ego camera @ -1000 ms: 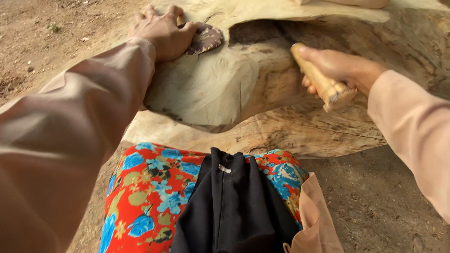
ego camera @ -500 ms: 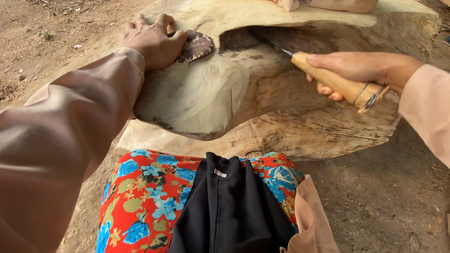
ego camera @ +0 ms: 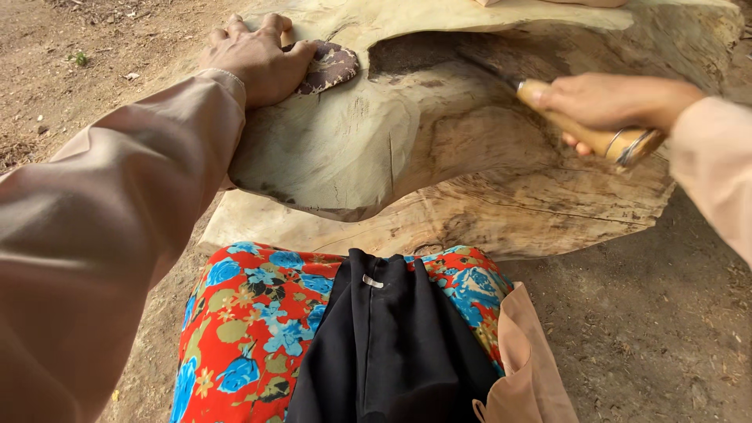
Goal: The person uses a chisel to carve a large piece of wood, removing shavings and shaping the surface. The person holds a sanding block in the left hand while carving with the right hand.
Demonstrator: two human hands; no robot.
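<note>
Closest to me is my lap: one red-and-blue flowered cloth (ego camera: pixel 251 313) with one black garment (ego camera: pixel 388 345) lying down its middle. Just beyond it sits the single big slab of pale wood (ego camera: pixel 376 149), resting on the bare dirt ground (ego camera: pixel 666 329) and serving as my work surface and workpiece at once. My right hand (ego camera: pixel 607 102) comes in from the right with its fingers clenched around the one chisel (ego camera: pixel 587 133), a tool with a pale wooden handle and a metal ring near the butt; its dark blade points left into the shadowed hollow (ego camera: pixel 439 66) cut in the upper part of the slab. My left hand (ego camera: pixel 254 59) lies flat on the far left shoulder of the wood, fingers spread and released, pressing down beside and partly on one dark patterned pad (ego camera: pixel 329 66). To do this cut well, I judge I should keep the left hand bearing down and well clear of the blade's line, hold the handle low so the edge shaves rather than digs, and take thin passes along the hollow's floor. At the far top edge, something pale shows in a sliver; I cannot tell what it is.
</note>
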